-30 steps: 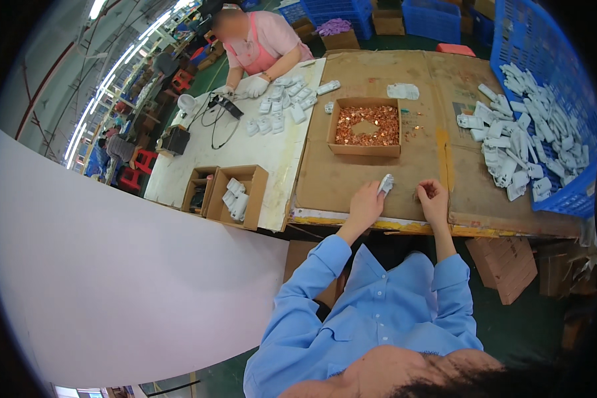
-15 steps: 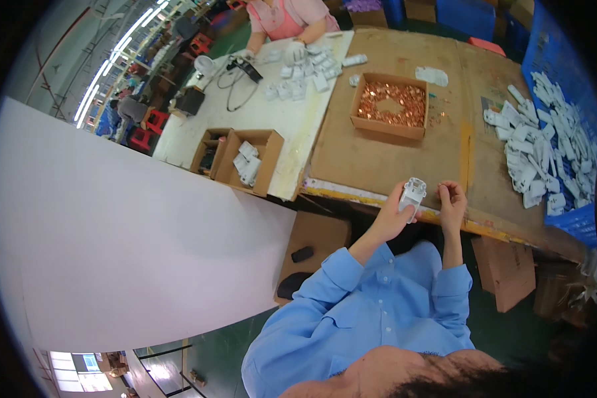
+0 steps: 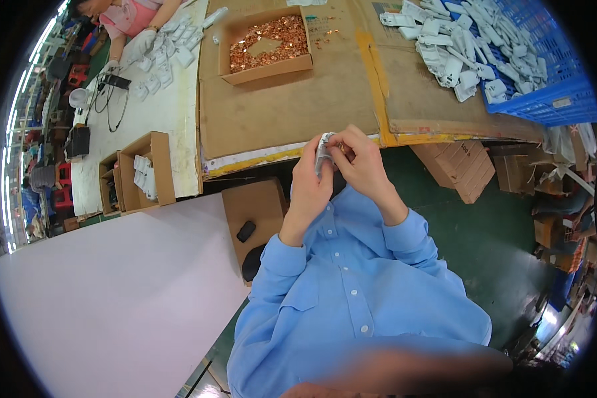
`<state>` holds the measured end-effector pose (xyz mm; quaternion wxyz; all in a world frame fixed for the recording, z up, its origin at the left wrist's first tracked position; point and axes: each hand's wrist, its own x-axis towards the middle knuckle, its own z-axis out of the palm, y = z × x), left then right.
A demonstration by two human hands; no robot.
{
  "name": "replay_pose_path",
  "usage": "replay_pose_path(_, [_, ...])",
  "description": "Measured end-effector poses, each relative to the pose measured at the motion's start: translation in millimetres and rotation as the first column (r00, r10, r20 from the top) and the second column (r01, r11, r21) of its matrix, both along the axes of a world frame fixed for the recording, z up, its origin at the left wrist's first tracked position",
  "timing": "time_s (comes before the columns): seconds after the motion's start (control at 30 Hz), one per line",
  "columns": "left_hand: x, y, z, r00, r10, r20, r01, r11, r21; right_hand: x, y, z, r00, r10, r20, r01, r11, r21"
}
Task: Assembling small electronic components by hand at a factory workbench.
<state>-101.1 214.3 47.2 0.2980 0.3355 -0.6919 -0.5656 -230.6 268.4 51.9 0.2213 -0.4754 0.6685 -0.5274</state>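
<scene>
The left hand [image 3: 310, 180] and right hand [image 3: 359, 162] both grip one small white plastic part [image 3: 324, 150] near the chest; I think it needs steady, gentle pressure from the fingertips.

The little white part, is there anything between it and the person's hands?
No, nothing visible is in between. Both hands already touch the small white part: the left hand holds it from below and the right hand pinches it from the side, close to the chest, just off the edge of the cardboard-covered table.
</scene>
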Motion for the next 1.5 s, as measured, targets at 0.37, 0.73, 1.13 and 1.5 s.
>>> replay_pose_path(0.37, [-2.6, 3.2, 4.9, 1.000, -0.028, 0.003, 0.028, 0.996, -0.087, -3.7, 3.1, 8.4, 1.000, -0.001, -0.011, 0.000, 1.000, -0.003])
replay_pose_path(0.73, [5.9, -0.8, 7.1, 0.993, -0.110, -0.053, 0.112, 0.993, 0.035, -14.1, 5.5, 16.7, 0.978, -0.032, 0.208, 0.021, 0.998, 0.053])
replay_pose_path(1.13, [0.9, 6.3, 13.6, 0.990, -0.098, 0.097, 0.102, 0.994, -0.034, -27.2, 12.2, 3.1, 0.923, 0.103, 0.372, -0.180, 0.967, 0.180])
replay_pose_path(1.5, [2.0, 3.5, 8.8, 0.980, -0.131, 0.150, 0.146, 0.985, -0.090, -33.2, 11.7, -3.8, 0.914, 0.130, 0.383, -0.222, 0.953, 0.208])
